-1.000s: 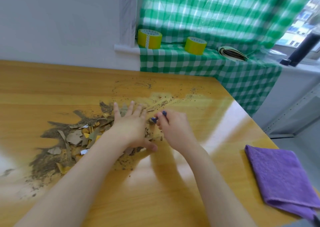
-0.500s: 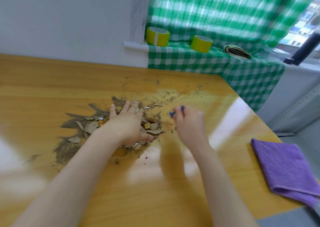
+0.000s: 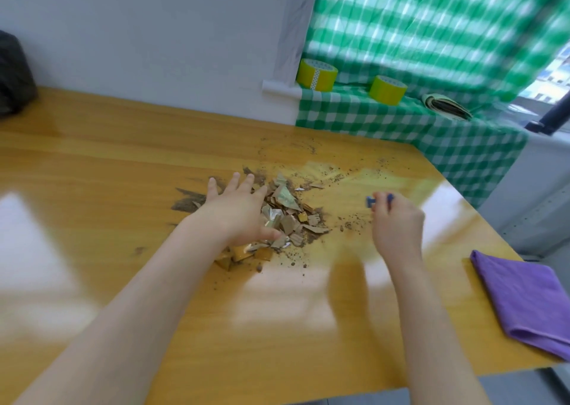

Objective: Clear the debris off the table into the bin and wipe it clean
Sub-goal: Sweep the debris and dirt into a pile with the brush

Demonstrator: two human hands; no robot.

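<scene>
Left hand (image 3: 237,216) flat on gritty cardboard debris (image 3: 291,219); blue scrap (image 3: 370,201) pinched in right hand (image 3: 398,225)

No legible text (tape rolls included)

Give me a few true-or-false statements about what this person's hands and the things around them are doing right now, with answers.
1. The left hand lies with fingers spread on the debris pile. True.
2. The right hand holds nothing. False: it pinches a small blue thing.
3. The purple cloth covers the debris. False: it lies apart from the pile, near the right edge of the table.
4. Two yellow tape rolls stand on the green checked ledge. True.
</scene>
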